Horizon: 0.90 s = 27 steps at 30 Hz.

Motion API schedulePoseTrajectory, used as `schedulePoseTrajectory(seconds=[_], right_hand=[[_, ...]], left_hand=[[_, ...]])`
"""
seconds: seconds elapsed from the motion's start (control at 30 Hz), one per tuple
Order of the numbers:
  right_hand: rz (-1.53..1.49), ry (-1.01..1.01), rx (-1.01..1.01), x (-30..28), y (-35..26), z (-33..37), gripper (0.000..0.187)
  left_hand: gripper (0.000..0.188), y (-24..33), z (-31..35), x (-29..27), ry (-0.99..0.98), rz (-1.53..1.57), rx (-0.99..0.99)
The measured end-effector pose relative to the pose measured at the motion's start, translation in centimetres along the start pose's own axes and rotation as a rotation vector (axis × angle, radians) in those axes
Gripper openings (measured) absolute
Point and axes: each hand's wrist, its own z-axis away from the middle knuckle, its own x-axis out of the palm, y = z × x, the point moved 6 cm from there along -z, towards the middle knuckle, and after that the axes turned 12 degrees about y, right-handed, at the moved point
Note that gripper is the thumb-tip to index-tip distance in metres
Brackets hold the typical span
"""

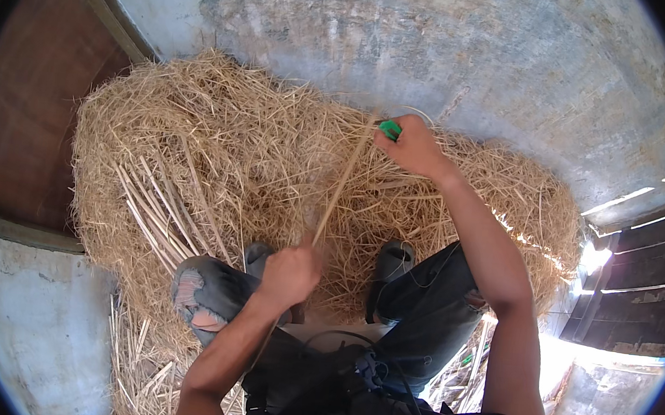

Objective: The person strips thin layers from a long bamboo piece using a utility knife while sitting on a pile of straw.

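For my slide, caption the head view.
Over straw, left hand holds a pale strip, right hand a green object near its far end.

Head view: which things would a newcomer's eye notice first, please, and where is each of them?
First, probably, the bright green object in the right hand, above the picture's centre, the only vivid colour there. From it a long pale strip slants down to the closed left hand. Behind them spreads the big straw heap, with loose sticks lying on its left part.
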Motion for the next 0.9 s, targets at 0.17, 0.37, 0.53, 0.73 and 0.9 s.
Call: schedulePoseTrajectory(seconds=[0.17,0.37,0.53,0.73,0.9], right_hand=[[-0.036,-0.200,-0.134,1.5,-3.4,2.6,0.051],[-0.096,-0.223,0.212,1.9,-1.3,1.9,0.061],[-0.237,-0.234,0.240,2.9,-1.7,2.6,0.054],[-0.562,-0.182,0.419,2.3,-1.2,2.2,0.041],[-0.621,0.099,0.490,-0.7,2.5,0.1,0.036]], left_hand=[[0.046,-2.6,-0.5,-1.2,0.101,-0.080,-0.080],[0.043,-0.4,0.0,-0.7,0.073,0.466,0.201],[0.045,-0.2,0.0,0.1,-0.230,0.810,-0.135],[0.059,0.8,0.4,-0.1,-0.253,0.956,-0.139],[0.070,0.0,0.7,0.9,-0.355,0.925,-0.075]])
